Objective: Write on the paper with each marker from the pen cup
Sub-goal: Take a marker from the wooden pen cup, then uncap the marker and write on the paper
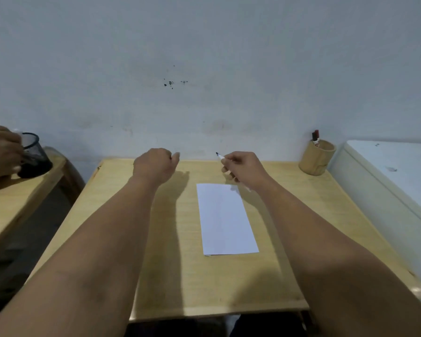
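A white sheet of paper (226, 220) lies lengthwise on the wooden desk (180, 263), right of centre. My right hand (246, 170) hovers just beyond the paper's far edge, shut on a white marker (220, 156) whose uncapped dark tip points up and to the left. My left hand (156, 166) is held over the desk's far edge with its fingers curled into a fist; anything inside it is hidden. A tan pen cup (316, 158) stands at the desk's far right corner with a red-capped marker (315, 137) sticking out.
Another person's hand (0, 152) holds a black mesh cup (34, 154) on a second wooden table (15, 198) at the left. A white cabinet (387, 181) adjoins the desk on the right. A pale wall rises directly behind the desk.
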A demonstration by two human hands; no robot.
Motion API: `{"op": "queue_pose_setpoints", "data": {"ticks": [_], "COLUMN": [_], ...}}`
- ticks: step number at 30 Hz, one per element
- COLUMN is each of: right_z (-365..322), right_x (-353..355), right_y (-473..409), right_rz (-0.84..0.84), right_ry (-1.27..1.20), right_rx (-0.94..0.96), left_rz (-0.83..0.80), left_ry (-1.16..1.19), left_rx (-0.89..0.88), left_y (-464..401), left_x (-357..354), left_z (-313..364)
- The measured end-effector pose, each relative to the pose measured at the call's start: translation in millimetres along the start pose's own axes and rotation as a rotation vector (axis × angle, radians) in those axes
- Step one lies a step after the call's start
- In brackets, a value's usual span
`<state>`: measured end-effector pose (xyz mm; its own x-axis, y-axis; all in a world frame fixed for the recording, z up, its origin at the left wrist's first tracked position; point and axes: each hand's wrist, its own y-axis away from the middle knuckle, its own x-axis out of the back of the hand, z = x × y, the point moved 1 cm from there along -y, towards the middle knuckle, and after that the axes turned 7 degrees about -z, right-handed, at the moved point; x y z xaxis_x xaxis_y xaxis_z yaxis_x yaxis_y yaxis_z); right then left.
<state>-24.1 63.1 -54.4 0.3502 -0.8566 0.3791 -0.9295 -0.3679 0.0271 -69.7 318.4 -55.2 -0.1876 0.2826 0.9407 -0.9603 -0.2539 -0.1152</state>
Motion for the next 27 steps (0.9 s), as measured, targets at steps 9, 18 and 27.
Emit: {"op": "queue_pose_setpoints", "data": {"ticks": [9, 18, 27], "right_z": [-22.7, -24.2, -25.3], "right_x": [-1.4, 5.8, -18.3], "right_y": [-5.3, 16.8, 24.9], "right_rz": [-0.033, -0.037, 0.155], "right_ry": [-0.793, -1.193, -0.644], "right_rx": [-0.127, -0.161, -0.149], "left_rz": [-0.139, 0.057, -0.131], "left_ry": [-0.324, -0.086, 0.088], "left_rx": [-0.204, -0.217, -0.457], "left_y": [21.9, 59.8, 117.5], "left_x": [-42.1, -24.9, -45.2], "left_z": [7.5, 10.9, 10.3]}}
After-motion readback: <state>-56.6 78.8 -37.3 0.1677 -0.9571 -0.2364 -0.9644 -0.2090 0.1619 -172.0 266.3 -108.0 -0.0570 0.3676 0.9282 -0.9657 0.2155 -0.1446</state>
